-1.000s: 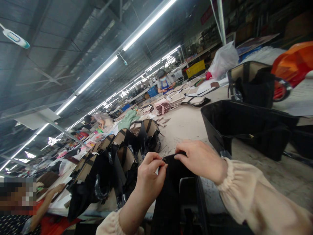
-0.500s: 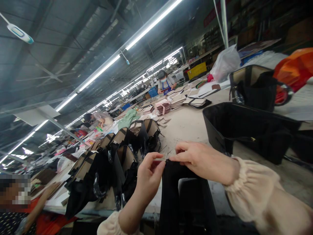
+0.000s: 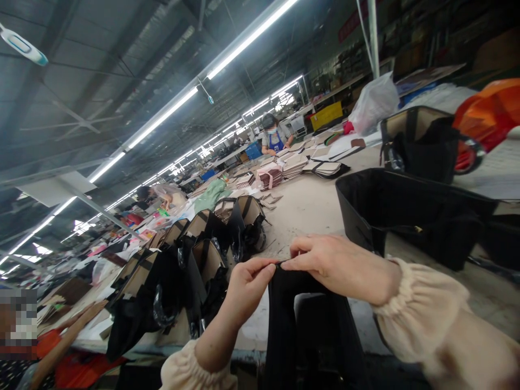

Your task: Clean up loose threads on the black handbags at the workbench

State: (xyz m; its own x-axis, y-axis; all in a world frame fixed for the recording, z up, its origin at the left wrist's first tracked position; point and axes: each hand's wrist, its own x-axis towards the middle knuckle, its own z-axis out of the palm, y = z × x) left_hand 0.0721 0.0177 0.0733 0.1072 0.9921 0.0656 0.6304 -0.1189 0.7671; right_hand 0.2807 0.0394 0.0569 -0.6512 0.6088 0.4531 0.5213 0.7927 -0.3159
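A black bag (image 3: 281, 325) stands on edge at the table's front, its lower part running out of view. My left hand (image 3: 249, 284) pinches the bag's top edge at its left corner, thumb and forefinger pressed together. My right hand (image 3: 339, 265) reaches in from the right with its fingertips closed on the same edge, almost touching the left fingertips. Whatever small piece lies between the fingertips is hidden. The bag's middle shows a lighter-edged, box-like dark recess below my right hand.
Several black bags with tan insides (image 3: 205, 260) crowd the table on the left. A large open black bag (image 3: 406, 211) lies right, with another bag (image 3: 422, 141) behind. Stacked panels (image 3: 294, 165) sit farther back. A co-worker's arm (image 3: 67, 341) rests at lower left; another person (image 3: 276, 138) works beyond.
My left forefinger has come down onto the thumb, closing the pinch at the bag's edge. The right hand has barely moved. The co-worker's arm at lower left has shifted.
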